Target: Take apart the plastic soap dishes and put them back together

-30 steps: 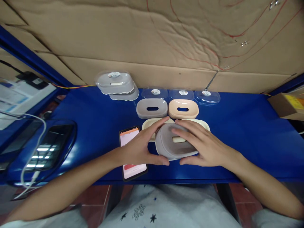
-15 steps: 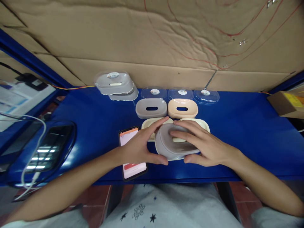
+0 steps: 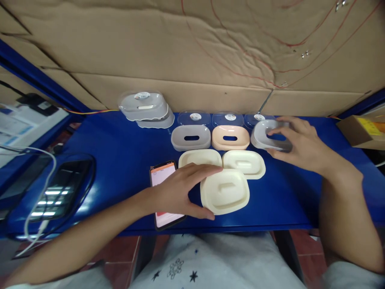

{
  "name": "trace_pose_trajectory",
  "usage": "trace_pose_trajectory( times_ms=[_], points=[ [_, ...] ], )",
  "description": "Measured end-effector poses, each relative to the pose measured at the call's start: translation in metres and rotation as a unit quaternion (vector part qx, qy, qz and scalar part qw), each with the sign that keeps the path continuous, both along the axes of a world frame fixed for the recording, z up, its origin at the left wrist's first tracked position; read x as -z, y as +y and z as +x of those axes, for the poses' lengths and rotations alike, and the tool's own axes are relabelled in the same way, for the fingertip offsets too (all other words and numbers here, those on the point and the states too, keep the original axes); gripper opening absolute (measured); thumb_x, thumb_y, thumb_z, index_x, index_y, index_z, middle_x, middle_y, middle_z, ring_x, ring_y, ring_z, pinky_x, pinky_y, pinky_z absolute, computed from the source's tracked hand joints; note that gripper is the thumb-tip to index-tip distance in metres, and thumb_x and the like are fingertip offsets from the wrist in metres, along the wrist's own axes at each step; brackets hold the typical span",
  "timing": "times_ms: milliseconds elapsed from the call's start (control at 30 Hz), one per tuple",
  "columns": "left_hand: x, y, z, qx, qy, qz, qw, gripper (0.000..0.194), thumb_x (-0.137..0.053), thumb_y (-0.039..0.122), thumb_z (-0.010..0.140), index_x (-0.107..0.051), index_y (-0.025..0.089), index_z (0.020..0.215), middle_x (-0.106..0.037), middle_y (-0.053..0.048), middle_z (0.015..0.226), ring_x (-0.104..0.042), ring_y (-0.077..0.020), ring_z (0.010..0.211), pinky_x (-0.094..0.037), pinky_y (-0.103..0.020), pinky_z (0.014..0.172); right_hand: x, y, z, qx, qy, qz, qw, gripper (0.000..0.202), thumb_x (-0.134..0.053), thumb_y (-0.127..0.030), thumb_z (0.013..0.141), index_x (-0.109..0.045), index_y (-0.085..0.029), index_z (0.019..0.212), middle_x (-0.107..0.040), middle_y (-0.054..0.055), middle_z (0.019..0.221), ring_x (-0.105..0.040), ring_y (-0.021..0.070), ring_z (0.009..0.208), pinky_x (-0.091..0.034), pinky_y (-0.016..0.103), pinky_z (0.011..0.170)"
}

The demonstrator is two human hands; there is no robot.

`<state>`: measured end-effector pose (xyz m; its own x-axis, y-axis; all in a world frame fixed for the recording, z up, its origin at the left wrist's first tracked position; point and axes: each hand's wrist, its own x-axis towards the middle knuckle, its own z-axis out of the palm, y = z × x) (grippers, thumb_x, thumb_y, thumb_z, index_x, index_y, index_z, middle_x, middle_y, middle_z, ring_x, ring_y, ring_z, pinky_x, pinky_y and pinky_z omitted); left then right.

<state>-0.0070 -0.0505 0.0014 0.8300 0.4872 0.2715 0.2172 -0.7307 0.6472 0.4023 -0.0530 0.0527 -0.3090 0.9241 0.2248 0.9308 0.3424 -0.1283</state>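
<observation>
In the head view, here's the right hand [image 3: 303,146], pinching a slotted grey shell [image 3: 260,135] at the right end of the row, beside the peach shell [image 3: 230,145], with a clear lid [image 3: 252,119] partly hidden behind it. The left hand [image 3: 176,188] is spread around the left end of the near cream tray [image 3: 227,202]; whether it's squeezing, I can't tell. Two more cream trays [image 3: 251,172] crowd the far side, a lit phone [image 3: 162,174] lies partly covered by that left hand, and a cardboard box [image 3: 359,132] stands well apart at right.
</observation>
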Motion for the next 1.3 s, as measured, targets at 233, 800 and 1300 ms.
trace_pose_trajectory(
  times_ms=[233, 800, 1300],
  points=[
    [0.000, -0.002, 0.000, 0.014, -0.004, 0.042, 0.999, 0.105, -0.087, 0.070, 0.082, -0.039, 0.029, 0.166, -0.065, -0.016, 0.155, -0.065, -0.0379, 0.138, -0.051, -0.050, 0.117, 0.028, 0.015, 0.009, -0.007, -0.002, -0.118, 0.993, 0.044, -0.073, -0.044, 0.091, -0.069, -0.024, 0.130, -0.048, 0.022, 0.163, -0.045, 0.0510, 0.153, -0.034, 0.078, 0.118],
    [0.001, 0.005, 0.000, -0.002, -0.086, -0.053, 0.995, 0.105, -0.087, 0.067, 0.084, -0.036, 0.035, 0.169, -0.057, -0.014, 0.164, -0.059, -0.0378, 0.148, -0.049, -0.055, 0.124, 0.022, -0.055, -0.124, -0.291, 0.134, -0.053, 0.946, 0.075, -0.076, -0.040, 0.098, -0.044, -0.025, 0.164, -0.038, 0.021, 0.174, -0.042, 0.0401, 0.159, -0.047, 0.064, 0.121],
    [0.003, 0.008, 0.004, -0.010, 0.065, 0.213, 0.975, 0.035, -0.064, 0.034, 0.109, -0.065, 0.024, 0.142, -0.075, -0.012, 0.137, -0.073, -0.0296, 0.123, -0.055, -0.047, 0.108, -0.016, -0.052, 0.029, 0.006, 0.075, -0.150, 0.986, 0.060, -0.073, -0.078, 0.086, -0.074, -0.042, 0.134, -0.068, 0.005, 0.150, -0.068, 0.0411, 0.134, -0.055, 0.060, 0.116]
  ],
)
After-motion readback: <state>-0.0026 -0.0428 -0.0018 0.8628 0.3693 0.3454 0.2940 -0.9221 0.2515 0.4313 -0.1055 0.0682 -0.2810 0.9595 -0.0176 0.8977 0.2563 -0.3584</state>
